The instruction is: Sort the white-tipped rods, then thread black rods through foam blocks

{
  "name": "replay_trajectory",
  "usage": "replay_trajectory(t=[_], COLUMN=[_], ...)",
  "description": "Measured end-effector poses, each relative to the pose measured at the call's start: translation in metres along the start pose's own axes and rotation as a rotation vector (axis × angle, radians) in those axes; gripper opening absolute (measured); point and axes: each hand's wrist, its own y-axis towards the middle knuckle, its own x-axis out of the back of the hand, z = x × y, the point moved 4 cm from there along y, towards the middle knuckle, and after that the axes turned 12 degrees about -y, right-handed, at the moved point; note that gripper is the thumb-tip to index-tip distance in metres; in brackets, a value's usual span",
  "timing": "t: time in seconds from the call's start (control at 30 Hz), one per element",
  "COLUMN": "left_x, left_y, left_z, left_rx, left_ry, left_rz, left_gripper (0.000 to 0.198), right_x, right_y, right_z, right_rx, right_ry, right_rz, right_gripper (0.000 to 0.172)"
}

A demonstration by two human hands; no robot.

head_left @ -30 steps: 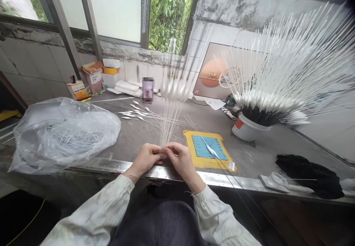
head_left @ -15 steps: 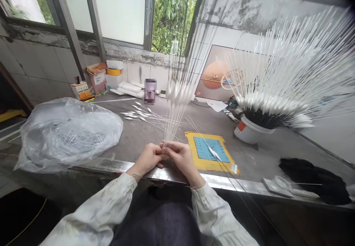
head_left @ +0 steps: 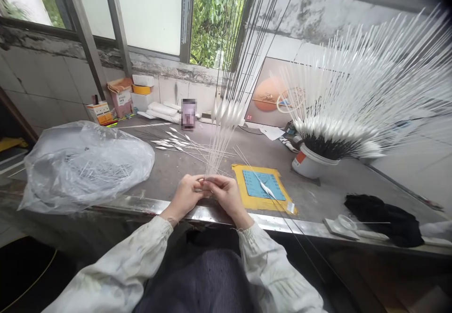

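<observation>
Both hands meet at the bench's near edge around the foot of a bundle of thin rods that stands upright and fans out; each rod has a white bulge halfway up and a dark thin top. My left hand is closed on the rod ends from the left. My right hand pinches the same ends from the right. A single rod with a white bulge lies across the blue mat with the yellow border just right of my hands.
A white bucket at the right holds a large fan of white rods. Several loose rods lie behind my hands. A crumpled clear plastic bag sits at left, black cloth at right, small boxes along the wall.
The bundle has stayed upright between my hands and is now sharper, its dark tops showing; the view has shifted slightly. Both hands keep their hold.
</observation>
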Motion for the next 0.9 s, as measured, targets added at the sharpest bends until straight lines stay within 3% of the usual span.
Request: replay_trajectory(t=[0.1, 0.17, 0.3, 0.63, 0.77, 0.9], left_x=[0.005, 0.006, 0.005, 0.005, -0.014, -0.047], left_y=[0.001, 0.002, 0.003, -0.005, -0.036, -0.095], left_z=[0.005, 0.009, 0.013, -0.001, -0.017, -0.021], left_rx=[0.027, 0.069, 0.092, 0.032, 0.168, 0.433], left_ry=[0.243, 0.342, 0.398, 0.106, -0.068, -0.368], left_rz=[-0.058, -0.059, -0.029, -0.086, 0.036, 0.108], left_gripper=[0.054, 0.066, 0.042, 0.028, 0.037, 0.045], right_x=[-0.001, -0.001, 0.0, 0.0, 0.007, 0.014], right_y=[0.001, 0.002, 0.002, 0.001, -0.019, -0.067], right_z=[0.0, 0.0, 0.0, 0.005, 0.029, 0.049], right_rx=[-0.006, -0.011, -0.021, -0.033, -0.059, -0.141], right_ry=[0.01, 0.014, 0.014, 0.063, 0.119, 0.174], right_rz=[0.001, -0.003, -0.012, -0.018, -0.024, 0.023], right_gripper=[0.018, 0.016, 0.017, 0.025, 0.023, 0.021])
